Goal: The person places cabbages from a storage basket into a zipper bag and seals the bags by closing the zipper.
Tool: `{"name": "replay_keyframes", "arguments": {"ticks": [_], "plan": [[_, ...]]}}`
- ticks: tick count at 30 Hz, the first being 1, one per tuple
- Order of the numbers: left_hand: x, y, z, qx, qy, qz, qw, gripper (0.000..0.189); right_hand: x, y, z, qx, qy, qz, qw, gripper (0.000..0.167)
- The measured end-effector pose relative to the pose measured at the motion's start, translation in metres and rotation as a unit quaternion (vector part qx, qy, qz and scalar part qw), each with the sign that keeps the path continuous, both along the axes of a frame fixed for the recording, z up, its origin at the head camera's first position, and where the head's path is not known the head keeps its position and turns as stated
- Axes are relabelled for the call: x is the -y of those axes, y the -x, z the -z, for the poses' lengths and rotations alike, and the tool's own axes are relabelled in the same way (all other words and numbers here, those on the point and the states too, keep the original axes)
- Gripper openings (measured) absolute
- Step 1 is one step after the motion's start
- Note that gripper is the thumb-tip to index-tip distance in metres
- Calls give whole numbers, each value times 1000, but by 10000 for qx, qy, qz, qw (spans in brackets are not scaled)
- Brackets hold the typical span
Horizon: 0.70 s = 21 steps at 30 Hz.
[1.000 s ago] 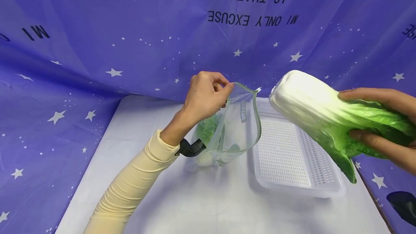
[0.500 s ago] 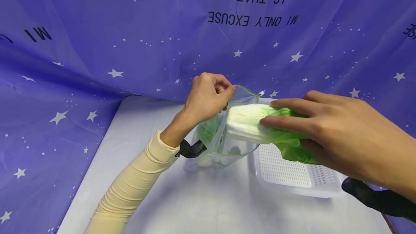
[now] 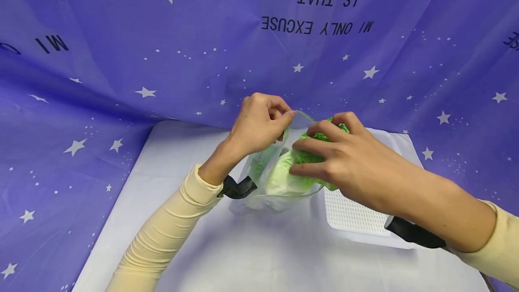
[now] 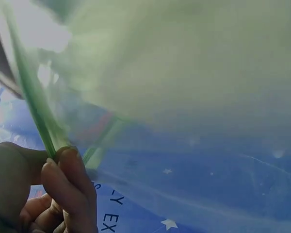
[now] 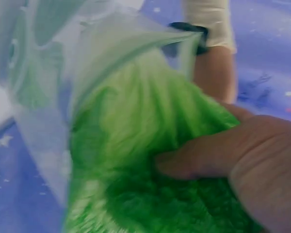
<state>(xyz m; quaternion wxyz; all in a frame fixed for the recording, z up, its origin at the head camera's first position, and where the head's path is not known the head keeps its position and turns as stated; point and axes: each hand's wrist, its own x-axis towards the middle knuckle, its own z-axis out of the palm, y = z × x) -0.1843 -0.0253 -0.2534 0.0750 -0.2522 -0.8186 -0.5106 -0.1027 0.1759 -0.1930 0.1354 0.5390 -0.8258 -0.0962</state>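
My left hand [image 3: 263,123] pinches the green-edged rim of a clear zip bag [image 3: 275,202], thumb against fingers, holding its mouth up; the left wrist view shows the pinched rim [image 4: 43,121] closely. In the bag's mouth is a Chinese cabbage [image 3: 284,175], white base down inside and green leaves outward. My right hand [image 3: 344,152] grips its leafy end from above. The right wrist view has the thumb lying on the leaves [image 5: 136,145], with the bag's edge around the paler part. Deeper in the bag, a green vegetable [image 3: 259,163] shows dimly through the plastic.
A white perforated basket [image 3: 357,211] stands on the white tabletop [image 3: 251,256] to the right of the bag, partly behind my right forearm. A blue star-printed cloth [image 3: 227,57] rises behind and at the sides of the table.
My right hand has carried the Chinese cabbage leftward from the right side, over the basket, and its white base has gone down into the bag. My left hand has stayed at the rim.
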Motion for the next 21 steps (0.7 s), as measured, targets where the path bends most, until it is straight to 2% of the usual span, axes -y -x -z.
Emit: {"name": "replay_keyframes", "arguments": {"ticks": [2, 7, 10, 13, 16, 18, 19, 21], "plan": [[1, 0, 0, 37, -42, 19, 10000, 10, -1, 5, 5, -32, 51, -100, 9999, 64], [3, 0, -2, 165, -143, 46, 9998, 10, -1, 14, 18, -161, 50, -457, 9988, 51], [4, 0, -2, 210, -119, 35, 9997, 10, -3, 18, 24, -110, 134, -523, 9985, 58], [5, 1, -1, 236, -93, 24, 9997, 10, -9, 20, 26, -39, 502, -384, 9980, 70], [5, 1, 0, 232, -79, -7, 9997, 10, -18, 20, 25, -20, 1231, -222, 9921, 73], [6, 2, 1, 255, -68, -34, 9996, 10, -23, 20, 28, -91, 1978, -74, 9802, 58], [6, 1, 2, 266, -55, -35, 9996, 10, -25, 20, 31, -163, 2464, 36, 9690, 50], [6, 2, 3, 312, -60, -17, 9995, 11, -31, 19, 43, -210, 3491, 378, 9361, 41]]}}
